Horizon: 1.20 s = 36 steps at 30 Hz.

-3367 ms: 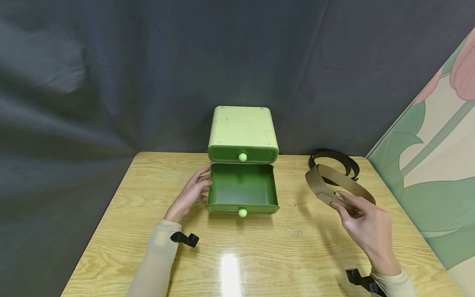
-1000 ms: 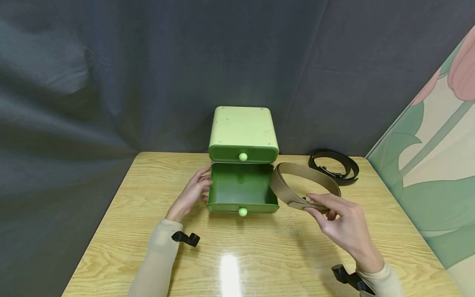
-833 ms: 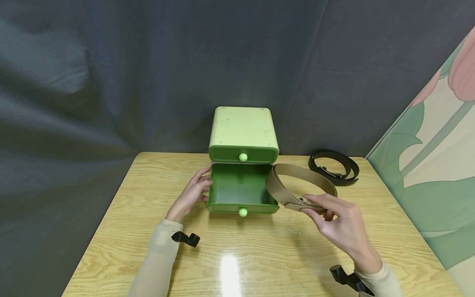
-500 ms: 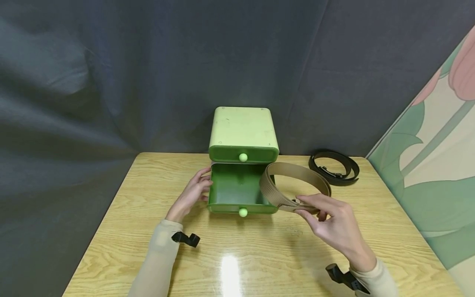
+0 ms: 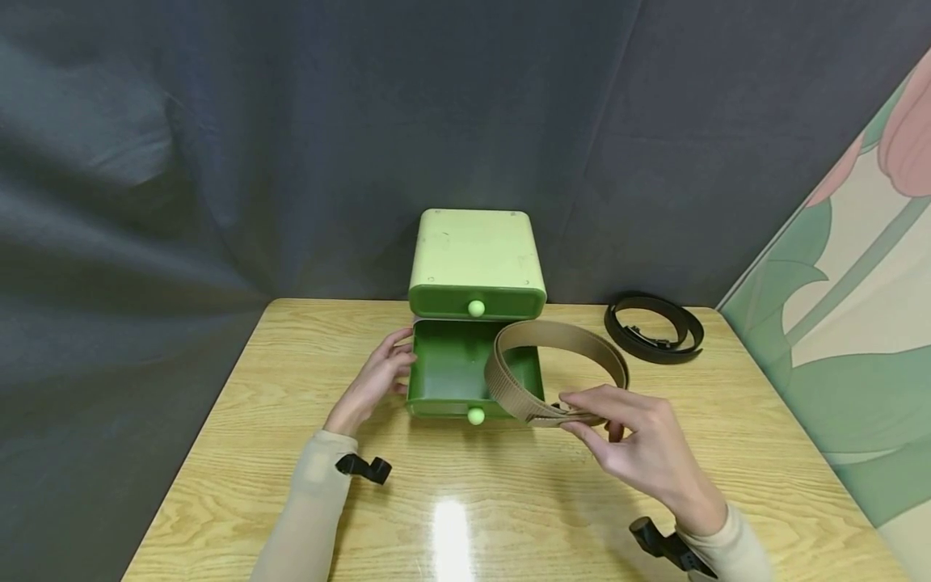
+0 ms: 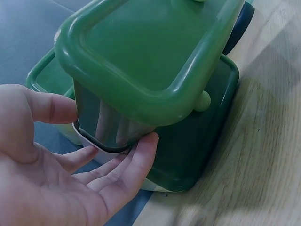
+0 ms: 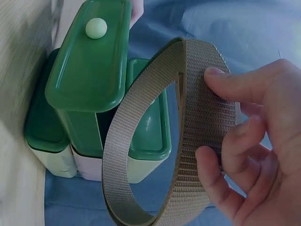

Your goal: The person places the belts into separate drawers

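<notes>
My right hand [image 5: 647,449] pinches a tan woven belt [image 5: 512,392] by its overlapped part, thumb on one face and fingers on the other. The belt forms an upright-edged loop, overlapping the right half of the pulled-out lower drawer [image 5: 444,410] in the head view. Green and shallow, this drawer has a round pale knob [image 5: 476,416]. My left hand [image 5: 372,384] rests at the drawer's left side, fingertips at its wall; the left wrist view shows the fingers [image 6: 127,176] loosely spread there. Above is the pale green cabinet [image 5: 476,246] with its upper drawer [image 5: 444,302] closed.
A coiled black belt [image 5: 621,335] with a buckle lies at the table's back right. A dark curtain [image 5: 349,162] hangs behind the wooden table [image 5: 291,364]. A flower-patterned panel [image 5: 865,323] borders the right side.
My right hand has carried the tan belt leftward, from near the black belt to over the drawer's right half. My left hand has stayed at the drawer's side.
</notes>
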Tool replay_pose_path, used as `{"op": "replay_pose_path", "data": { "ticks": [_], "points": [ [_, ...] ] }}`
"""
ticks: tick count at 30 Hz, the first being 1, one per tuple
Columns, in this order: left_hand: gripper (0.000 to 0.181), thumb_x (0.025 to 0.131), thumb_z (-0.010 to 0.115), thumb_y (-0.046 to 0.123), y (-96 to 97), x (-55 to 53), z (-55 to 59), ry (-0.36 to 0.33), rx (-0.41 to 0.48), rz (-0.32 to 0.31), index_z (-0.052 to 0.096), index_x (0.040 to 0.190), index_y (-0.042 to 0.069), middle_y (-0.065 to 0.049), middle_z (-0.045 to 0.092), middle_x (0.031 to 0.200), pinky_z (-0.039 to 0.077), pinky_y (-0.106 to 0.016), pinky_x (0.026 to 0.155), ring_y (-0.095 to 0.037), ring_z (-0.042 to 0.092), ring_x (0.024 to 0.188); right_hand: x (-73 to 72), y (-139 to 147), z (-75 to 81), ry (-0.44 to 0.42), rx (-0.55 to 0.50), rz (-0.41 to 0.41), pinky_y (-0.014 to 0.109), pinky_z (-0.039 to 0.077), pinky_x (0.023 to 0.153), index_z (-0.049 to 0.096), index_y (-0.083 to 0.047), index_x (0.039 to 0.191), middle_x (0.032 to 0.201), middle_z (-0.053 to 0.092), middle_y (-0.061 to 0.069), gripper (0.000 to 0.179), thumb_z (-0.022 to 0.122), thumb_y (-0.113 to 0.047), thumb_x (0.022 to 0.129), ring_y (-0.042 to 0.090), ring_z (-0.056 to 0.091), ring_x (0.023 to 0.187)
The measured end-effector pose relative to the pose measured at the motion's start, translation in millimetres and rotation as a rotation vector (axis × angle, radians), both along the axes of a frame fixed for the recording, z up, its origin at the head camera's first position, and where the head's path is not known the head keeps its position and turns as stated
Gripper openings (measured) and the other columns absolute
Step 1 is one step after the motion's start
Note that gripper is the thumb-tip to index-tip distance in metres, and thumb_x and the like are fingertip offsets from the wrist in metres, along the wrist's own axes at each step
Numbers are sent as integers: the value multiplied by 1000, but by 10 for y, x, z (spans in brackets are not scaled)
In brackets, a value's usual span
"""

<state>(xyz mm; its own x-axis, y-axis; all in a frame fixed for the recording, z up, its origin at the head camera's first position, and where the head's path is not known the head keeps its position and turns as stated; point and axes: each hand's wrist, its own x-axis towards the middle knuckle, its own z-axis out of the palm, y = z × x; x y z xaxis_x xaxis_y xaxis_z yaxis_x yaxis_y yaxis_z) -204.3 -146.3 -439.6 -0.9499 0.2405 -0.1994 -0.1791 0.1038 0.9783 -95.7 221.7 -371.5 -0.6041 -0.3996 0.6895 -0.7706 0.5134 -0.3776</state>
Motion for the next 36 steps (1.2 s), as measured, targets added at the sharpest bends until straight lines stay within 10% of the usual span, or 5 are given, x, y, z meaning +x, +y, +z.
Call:
{"op": "replay_pose_path", "data": {
  "ticks": [11, 27, 36],
  "points": [
    [64, 111, 46, 20, 11, 12, 2, -1, -2, 5, 23, 170, 14, -22, 34, 171, 55, -27, 79, -37, 63, 128, -91, -130, -27, 52, -19, 123, 6, 41, 50, 84, -14, 111, 97, 82, 2, 20, 83, -23, 94, -8, 56, 60],
    [64, 111, 45, 20, -2, 4, -5, 10, -9, -16, 22, 171, 14, -23, 29, 173, 55, -27, 79, -41, 58, 134, -250, -316, -117, 10, -27, 236, 6, 44, 51, 83, -8, 108, 99, 82, 10, 18, 82, -21, 96, -4, 55, 58],
    [64, 110, 47, 19, 15, 10, 6, -3, -20, 12, 25, 170, 14, -21, 35, 171, 54, -28, 79, -36, 61, 128, -288, -388, -179, -53, -35, 216, 12, 53, 61, 83, -7, 109, 104, 81, 11, 32, 90, 1, 79, 1, 64, 66]
  ]
}}
